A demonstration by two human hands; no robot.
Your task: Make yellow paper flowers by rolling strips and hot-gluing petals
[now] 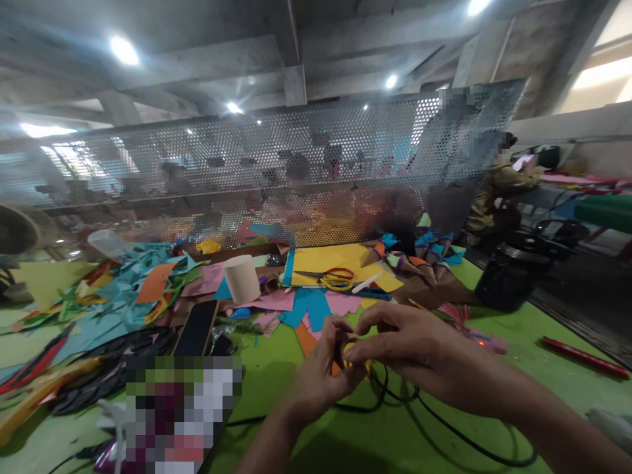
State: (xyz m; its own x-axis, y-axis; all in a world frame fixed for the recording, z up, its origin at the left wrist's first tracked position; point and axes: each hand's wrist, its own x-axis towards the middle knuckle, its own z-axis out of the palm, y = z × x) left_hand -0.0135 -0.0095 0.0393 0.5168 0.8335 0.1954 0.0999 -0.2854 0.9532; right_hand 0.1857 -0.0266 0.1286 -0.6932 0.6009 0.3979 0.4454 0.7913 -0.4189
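Over the green table (pixel 276 382), my left hand (pixel 320 375) and my right hand (pixel 419 345) meet around a small yellow piece (pixel 351 354), perhaps curled paper. Its exact form is mostly covered by fingers. The left fingers curl round it from the left, while my right thumb and forefinger pinch it from above. An orange paper strip (pixel 307 339) lies just behind my left hand. Beyond both hands are blue paper pieces (pixel 310 308), yellow sheets (pixel 328 257) and scissors (pixel 332 276) lying on those sheets.
A black cable (pixel 444 428) loops beneath my hands. At left are a phone (pixel 196 329), a white roll (pixel 241 280) and heaped paper scraps (pixel 118 289). A dark lidded container (pixel 508 276) and a red pen (pixel 582 355) are at right. A perforated metal panel (pixel 237 178) stands behind.
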